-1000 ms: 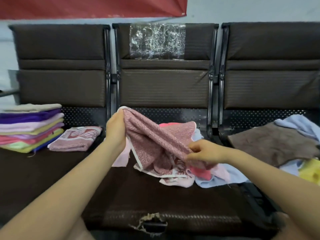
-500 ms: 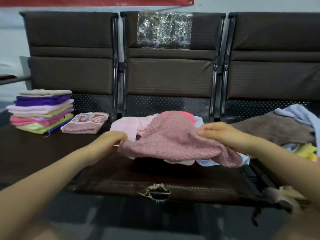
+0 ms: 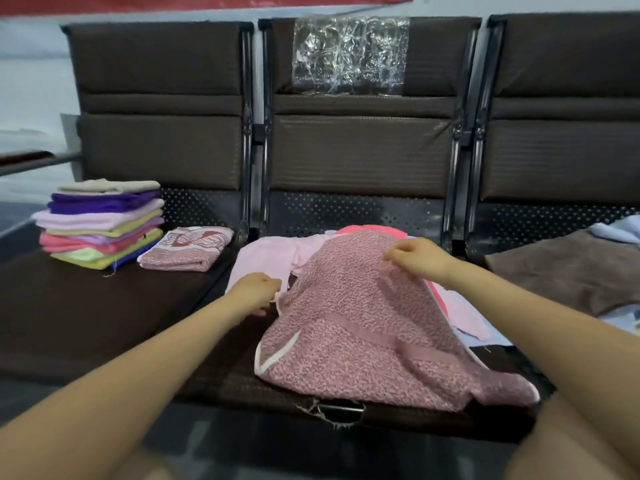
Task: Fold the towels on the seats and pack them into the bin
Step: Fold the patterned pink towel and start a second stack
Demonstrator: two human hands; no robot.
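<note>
The right hand (image 3: pixel 415 259) pinches the far edge of a mottled pink towel (image 3: pixel 363 327) spread on the middle seat (image 3: pixel 225 368); the left hand (image 3: pixel 254 292) is closed at its left edge, hold unclear. Left of that hand: one folded stack (image 3: pixel 100 226) and one folded patterned towel (image 3: pixel 188 249). Unfolded towels remain under and right of the right hand. No bin visible; packing appears not begun.

Brown towel (image 3: pixel 568 271) cut off at right edge.
</note>
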